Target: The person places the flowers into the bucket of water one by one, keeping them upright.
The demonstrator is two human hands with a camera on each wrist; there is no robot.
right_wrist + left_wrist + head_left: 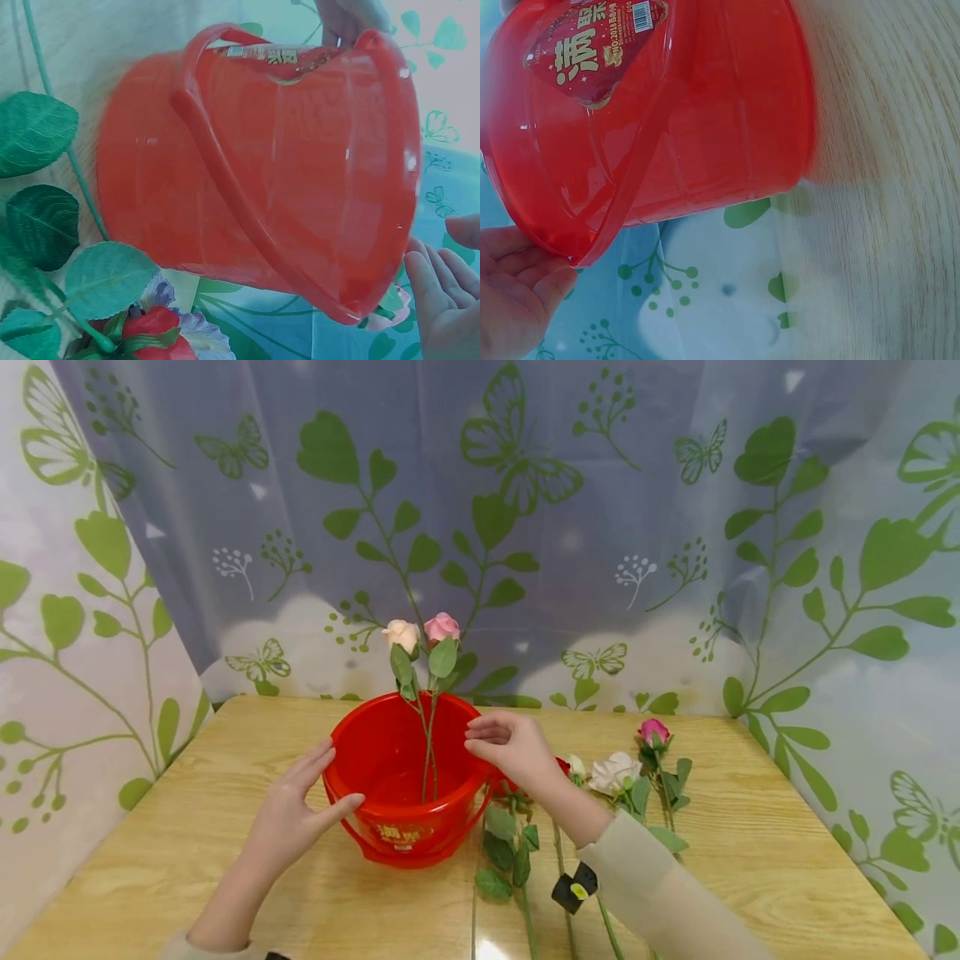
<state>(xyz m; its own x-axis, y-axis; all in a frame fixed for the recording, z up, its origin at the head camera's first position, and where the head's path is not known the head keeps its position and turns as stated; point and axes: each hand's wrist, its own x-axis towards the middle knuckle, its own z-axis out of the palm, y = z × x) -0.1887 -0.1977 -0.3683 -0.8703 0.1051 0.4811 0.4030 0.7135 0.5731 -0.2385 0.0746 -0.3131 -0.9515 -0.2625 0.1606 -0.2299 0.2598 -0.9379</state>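
A red plastic bucket (401, 835) stands on the table, its label facing me. Inside it lean a cream rose (402, 635) and a pink rose (442, 627), their stems crossing and blooms rising above the far rim. My left hand (292, 810) touches the rim at the left, thumb spread from straight fingers; the left wrist view shows these fingers (517, 259) by the handle's joint. At the right rim, my right hand (517, 752) has its fingers extended and holds nothing. Whether its fingertips touch the bucket I cannot tell.
Right of the bucket lie several loose flowers: a white rose (615, 772), a magenta rose (654, 732) and a red one (154, 334) partly behind my right arm. A patterned curtain (450, 543) hangs behind the wooden table (187, 827).
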